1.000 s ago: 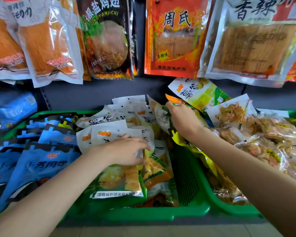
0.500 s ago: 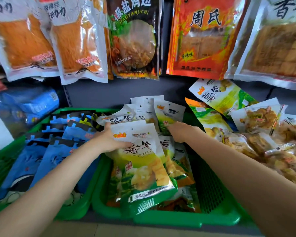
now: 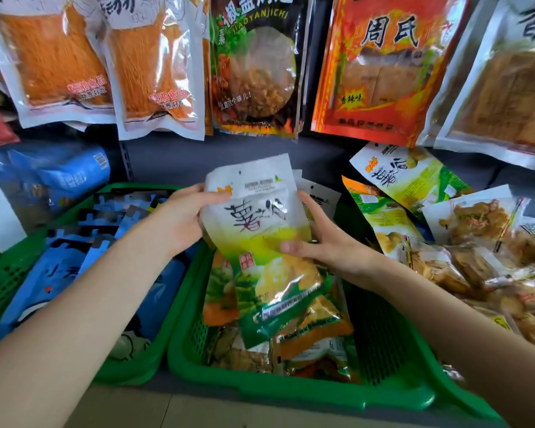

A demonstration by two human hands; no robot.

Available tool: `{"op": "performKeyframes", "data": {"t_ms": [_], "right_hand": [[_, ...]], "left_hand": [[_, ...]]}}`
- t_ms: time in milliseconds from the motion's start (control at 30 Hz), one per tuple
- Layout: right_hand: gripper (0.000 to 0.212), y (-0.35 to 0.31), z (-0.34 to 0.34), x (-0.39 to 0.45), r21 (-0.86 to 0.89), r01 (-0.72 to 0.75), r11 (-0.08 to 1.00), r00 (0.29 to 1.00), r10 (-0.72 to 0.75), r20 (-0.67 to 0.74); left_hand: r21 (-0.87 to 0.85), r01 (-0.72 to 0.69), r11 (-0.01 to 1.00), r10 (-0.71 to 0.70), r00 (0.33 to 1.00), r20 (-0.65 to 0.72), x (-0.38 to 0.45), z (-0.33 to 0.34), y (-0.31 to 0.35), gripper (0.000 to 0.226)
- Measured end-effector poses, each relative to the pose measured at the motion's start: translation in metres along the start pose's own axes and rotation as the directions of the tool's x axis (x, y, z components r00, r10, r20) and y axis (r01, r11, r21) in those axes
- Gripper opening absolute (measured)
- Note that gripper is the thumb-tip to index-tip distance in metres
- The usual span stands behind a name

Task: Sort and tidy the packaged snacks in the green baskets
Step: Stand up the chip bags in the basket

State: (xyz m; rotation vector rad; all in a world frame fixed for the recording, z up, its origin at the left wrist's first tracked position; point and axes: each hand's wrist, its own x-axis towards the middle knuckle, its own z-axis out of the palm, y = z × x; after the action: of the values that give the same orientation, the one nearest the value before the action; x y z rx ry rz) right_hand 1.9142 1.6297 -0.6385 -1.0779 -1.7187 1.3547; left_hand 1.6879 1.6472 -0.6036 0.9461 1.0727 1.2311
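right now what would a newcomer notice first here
A white-and-green snack pack held up at centre over the middle basket, gripped by the left hand and the right hand on either side. Above, big orange and red packs hang along the back; blue packs fill the left basket.

A shop: rows of sealed snack packets (image 3: 155,66) hang along the top, green baskets (image 3: 383,359) of packaged snacks below.
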Motion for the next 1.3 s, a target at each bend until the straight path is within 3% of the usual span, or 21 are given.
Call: {"op": "performKeyframes", "data": {"t_ms": [100,233,367,467,533,600,667,733,767,833,933,1033,1133,1233,1300], "right_hand": [[0.101,-0.002,0.003,0.002,0.009,0.050,0.999,0.994,-0.048,-0.102],[0.072,-0.021,-0.013,0.008,0.110,-0.023,0.994,0.961,0.052,-0.272],[0.021,-0.027,-0.041,0.015,0.099,-0.240,0.966,0.871,0.259,-0.418],[0.005,-0.032,-0.063,0.049,-0.029,-0.255,0.967,0.792,0.191,-0.580],[0.012,-0.034,-0.075,0.077,-0.188,-0.289,0.939,0.750,0.099,-0.654],[0.041,-0.031,-0.077,0.097,-0.372,-0.400,0.838,0.735,0.051,-0.676],[0.051,-0.021,-0.070,0.103,-0.617,-0.526,0.585,0.745,-0.034,-0.666],[0.048,-0.015,-0.056,0.102,-0.796,-0.516,0.317,0.801,-0.153,-0.579],[0.045,-0.013,-0.051,0.102,-0.834,-0.476,0.278,0.823,-0.193,-0.534],[0.039,-0.015,-0.039,0.092,-0.868,-0.332,0.371,0.861,-0.256,-0.439],[0.029,-0.020,-0.009,0.053,-0.838,-0.063,0.543,0.898,-0.335,-0.284],[0.021,-0.011,0.023,-0.002,-0.865,0.013,0.502,0.973,-0.204,-0.104],[0.019,0.003,0.043,-0.032,-0.866,0.069,0.496,0.998,-0.025,0.066],[0.046,0.023,0.056,-0.036,-0.875,0.101,0.473,0.971,0.146,0.191],[0.063,0.037,0.066,-0.033,-0.908,0.082,0.410,0.954,0.231,0.190]], "left_hand": [[-0.102,-0.042,0.994,0.038,0.998,-0.043,0.003,0.012,0.007,0.025],[-0.103,-0.102,0.989,0.089,0.988,-0.123,0.012,0.032,0.007,0.044],[0.189,0.052,0.981,-0.031,0.993,-0.113,0.015,0.035,-0.011,0.063],[0.391,-0.066,0.918,0.085,0.996,-0.031,0.017,0.035,-0.025,0.071],[0.608,-0.223,0.762,0.189,0.975,0.120,0.018,0.032,-0.031,0.070],[0.781,-0.382,0.494,0.181,0.924,0.337,0.021,0.028,-0.037,0.068],[0.858,-0.468,0.214,0.012,0.879,0.476,0.021,0.026,-0.046,0.067],[0.885,-0.466,0.010,-0.197,0.866,0.459,0.016,0.028,-0.056,0.070],[0.877,-0.474,-0.077,-0.253,0.860,0.443,0.015,0.028,-0.062,0.074],[0.845,-0.495,-0.203,-0.283,0.855,0.434,0.012,0.030,-0.069,0.084],[0.818,-0.497,-0.288,-0.272,0.862,0.428,0.013,0.025,-0.073,0.095],[0.782,-0.506,-0.364,-0.242,0.862,0.445,0.014,0.020,-0.072,0.092],[0.771,-0.529,-0.354,-0.122,0.844,0.523,0.015,0.008,-0.069,0.067],[0.824,-0.563,-0.067,0.114,0.816,0.567,0.012,-0.007,-0.060,0.036],[0.860,-0.483,0.167,0.210,0.869,0.447,0.009,-0.016,-0.047,0.041]]}}
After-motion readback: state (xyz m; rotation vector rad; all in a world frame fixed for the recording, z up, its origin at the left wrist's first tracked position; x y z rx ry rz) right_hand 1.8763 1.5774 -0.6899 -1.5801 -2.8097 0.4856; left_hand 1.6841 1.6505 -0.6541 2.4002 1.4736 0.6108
